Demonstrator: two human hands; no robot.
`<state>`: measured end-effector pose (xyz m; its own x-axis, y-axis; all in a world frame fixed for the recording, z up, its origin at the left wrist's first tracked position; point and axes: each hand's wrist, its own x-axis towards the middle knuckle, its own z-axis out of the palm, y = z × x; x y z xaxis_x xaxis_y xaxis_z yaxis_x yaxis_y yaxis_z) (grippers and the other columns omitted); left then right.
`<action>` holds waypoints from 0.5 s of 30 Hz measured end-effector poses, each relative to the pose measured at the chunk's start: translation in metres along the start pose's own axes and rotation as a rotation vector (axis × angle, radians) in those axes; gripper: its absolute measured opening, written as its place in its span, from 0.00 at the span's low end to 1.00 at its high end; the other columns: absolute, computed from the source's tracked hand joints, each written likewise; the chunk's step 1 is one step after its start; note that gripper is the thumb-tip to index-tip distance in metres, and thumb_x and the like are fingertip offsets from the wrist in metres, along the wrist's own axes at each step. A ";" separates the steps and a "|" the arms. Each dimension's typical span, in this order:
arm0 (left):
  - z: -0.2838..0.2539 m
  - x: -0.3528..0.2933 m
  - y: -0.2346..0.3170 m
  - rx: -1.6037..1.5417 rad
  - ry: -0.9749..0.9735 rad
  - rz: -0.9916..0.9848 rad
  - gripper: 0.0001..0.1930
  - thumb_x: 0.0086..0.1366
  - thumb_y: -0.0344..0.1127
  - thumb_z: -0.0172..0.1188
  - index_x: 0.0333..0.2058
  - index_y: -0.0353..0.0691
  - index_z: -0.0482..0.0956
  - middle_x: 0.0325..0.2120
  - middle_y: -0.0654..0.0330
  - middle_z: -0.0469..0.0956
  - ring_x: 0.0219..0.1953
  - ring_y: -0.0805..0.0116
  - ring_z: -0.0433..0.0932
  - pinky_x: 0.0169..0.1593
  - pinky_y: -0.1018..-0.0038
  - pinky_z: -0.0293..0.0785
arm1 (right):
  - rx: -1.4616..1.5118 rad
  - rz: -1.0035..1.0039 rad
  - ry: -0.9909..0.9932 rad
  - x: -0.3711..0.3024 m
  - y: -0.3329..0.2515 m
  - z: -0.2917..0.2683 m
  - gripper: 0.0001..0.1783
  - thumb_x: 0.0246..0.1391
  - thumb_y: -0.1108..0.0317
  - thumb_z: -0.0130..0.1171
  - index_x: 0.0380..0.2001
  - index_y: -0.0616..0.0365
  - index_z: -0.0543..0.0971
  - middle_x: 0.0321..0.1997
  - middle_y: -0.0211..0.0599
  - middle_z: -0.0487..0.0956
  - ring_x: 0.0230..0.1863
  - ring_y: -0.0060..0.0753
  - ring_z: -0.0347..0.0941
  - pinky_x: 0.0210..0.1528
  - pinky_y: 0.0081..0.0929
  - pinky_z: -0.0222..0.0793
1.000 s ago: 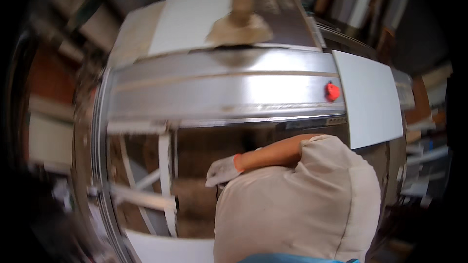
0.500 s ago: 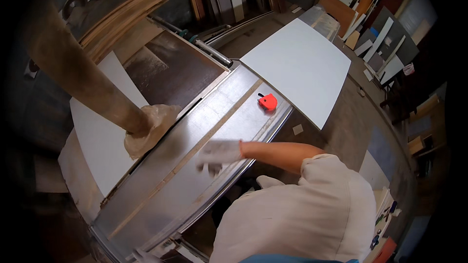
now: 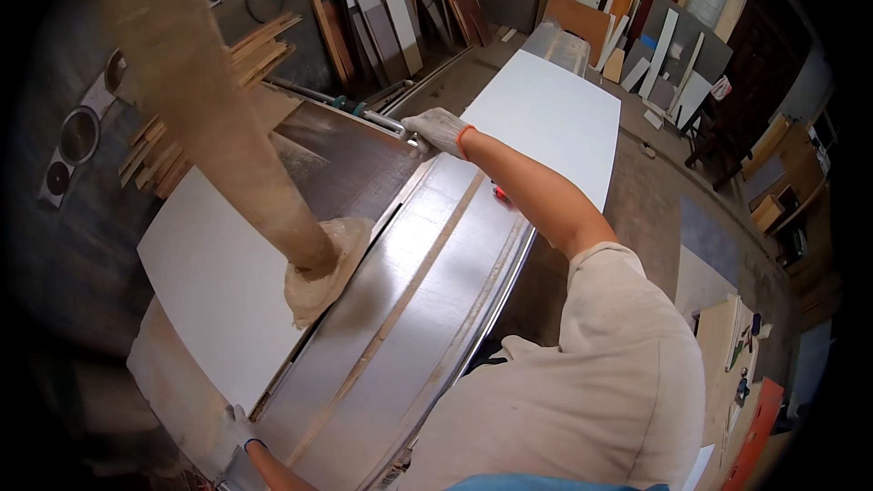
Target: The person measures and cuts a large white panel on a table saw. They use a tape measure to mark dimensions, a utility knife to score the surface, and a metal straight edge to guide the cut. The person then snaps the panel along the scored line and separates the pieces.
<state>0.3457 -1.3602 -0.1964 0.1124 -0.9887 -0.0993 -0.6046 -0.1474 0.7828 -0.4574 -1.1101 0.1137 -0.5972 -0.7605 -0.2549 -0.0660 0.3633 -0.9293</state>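
My right hand (image 3: 438,132), in a pale knit glove, is at the far end of the metal table (image 3: 414,255). Its fingers curl over the end of a metal tube (image 3: 377,116). At lower left, my gloved left hand (image 3: 238,427) lies at the near corner of a white board (image 3: 214,286), its fingers extended. This board rests along a long dark slot. A dusty hose (image 3: 236,136) with a plastic-wrapped end (image 3: 341,245) comes down over the board's edge. My right forearm mostly hides a red tape measure (image 3: 499,194).
Another white board (image 3: 546,118) lies beyond my right arm at the table's far end. Wood strips (image 3: 259,55) are stacked at the left, near the wall. Panels and offcuts (image 3: 386,23) lean at the back. A workbench with tools (image 3: 741,355) stands at the right.
My right hand has moved from over the near metal table to the tube at its far end. My left hand has come into view at the board's corner. The view has shifted.
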 end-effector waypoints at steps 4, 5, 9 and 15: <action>0.014 0.008 0.013 0.181 -0.016 -0.050 0.28 0.76 0.33 0.62 0.68 0.21 0.71 0.65 0.42 0.77 0.65 0.54 0.77 0.69 0.63 0.72 | 0.001 0.000 -0.089 0.050 -0.010 0.041 0.22 0.65 0.51 0.62 0.43 0.63 0.86 0.32 0.41 0.87 0.36 0.31 0.88 0.43 0.29 0.86; 0.017 0.020 -0.003 0.111 -0.004 -0.053 0.28 0.76 0.33 0.62 0.68 0.21 0.71 0.66 0.43 0.76 0.65 0.54 0.77 0.69 0.62 0.72 | -0.048 -0.018 -0.147 0.067 -0.010 0.056 0.24 0.66 0.49 0.62 0.44 0.64 0.86 0.34 0.41 0.87 0.37 0.32 0.88 0.46 0.32 0.86; 0.032 0.045 -0.012 0.290 -0.097 -0.169 0.29 0.76 0.35 0.62 0.69 0.25 0.71 0.69 0.43 0.74 0.68 0.53 0.75 0.71 0.60 0.69 | -0.282 -0.058 -0.361 0.147 -0.001 0.132 0.31 0.67 0.43 0.61 0.52 0.64 0.86 0.49 0.44 0.88 0.49 0.37 0.87 0.53 0.37 0.84; 0.025 0.024 0.043 0.362 -0.133 -0.085 0.37 0.76 0.53 0.57 0.72 0.30 0.67 0.71 0.39 0.71 0.72 0.41 0.71 0.75 0.57 0.65 | -0.532 0.203 -0.586 0.210 0.049 0.229 0.31 0.68 0.45 0.62 0.54 0.66 0.86 0.53 0.49 0.87 0.53 0.40 0.86 0.58 0.40 0.82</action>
<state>0.3024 -1.3909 -0.1808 0.0857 -0.9640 -0.2518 -0.8391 -0.2061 0.5034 -0.4030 -1.3749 -0.0467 -0.1329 -0.7568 -0.6400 -0.4605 0.6189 -0.6362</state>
